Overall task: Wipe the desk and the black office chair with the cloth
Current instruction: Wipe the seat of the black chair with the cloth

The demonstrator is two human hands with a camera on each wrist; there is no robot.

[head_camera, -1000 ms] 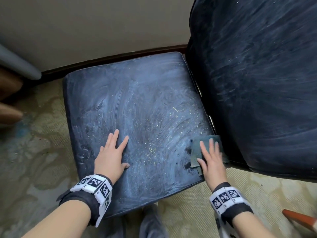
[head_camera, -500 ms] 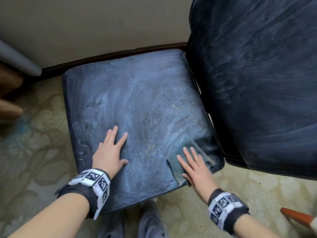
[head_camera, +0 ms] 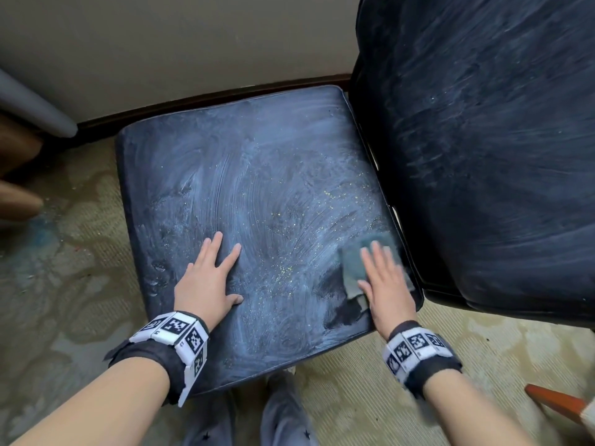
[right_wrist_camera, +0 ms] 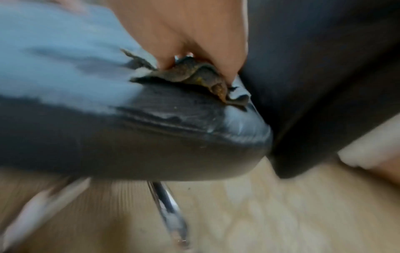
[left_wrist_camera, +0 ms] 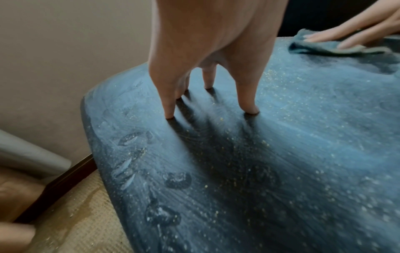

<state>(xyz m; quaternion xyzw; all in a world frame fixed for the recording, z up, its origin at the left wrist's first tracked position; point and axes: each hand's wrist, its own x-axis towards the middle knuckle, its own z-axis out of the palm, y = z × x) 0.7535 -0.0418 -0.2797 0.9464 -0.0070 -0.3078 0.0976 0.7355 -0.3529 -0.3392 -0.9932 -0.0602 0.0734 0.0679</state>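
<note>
The black chair's seat (head_camera: 257, 194) fills the middle of the head view, coated in pale dust with swirl marks and yellowish specks; its backrest (head_camera: 483, 140) rises at the right. My left hand (head_camera: 209, 278) lies flat on the seat's near left part, fingers spread and straight (left_wrist_camera: 168, 109). My right hand (head_camera: 383, 278) presses a grey-green cloth (head_camera: 354, 265) flat against the seat near its right edge, fingers straight. The cloth (left_wrist_camera: 324, 46) shows under those fingers in the left wrist view. A dark wiped patch (head_camera: 341, 304) lies just below the cloth (right_wrist_camera: 194, 73). The right wrist view is motion-blurred.
A beige wall (head_camera: 177, 43) with a dark skirting board (head_camera: 209, 101) stands behind the seat. Patterned beige carpet (head_camera: 64, 284) surrounds the chair. A chrome chair leg (right_wrist_camera: 168, 205) shows under the seat. A reddish-brown handle (head_camera: 557, 403) pokes in at the lower right. My trouser legs (head_camera: 283, 413) are below the seat.
My right hand slid the cloth from the seat's right edge toward me and leftward, then back out to the right edge, leaving a dark wiped patch. The left hand stayed put.
</note>
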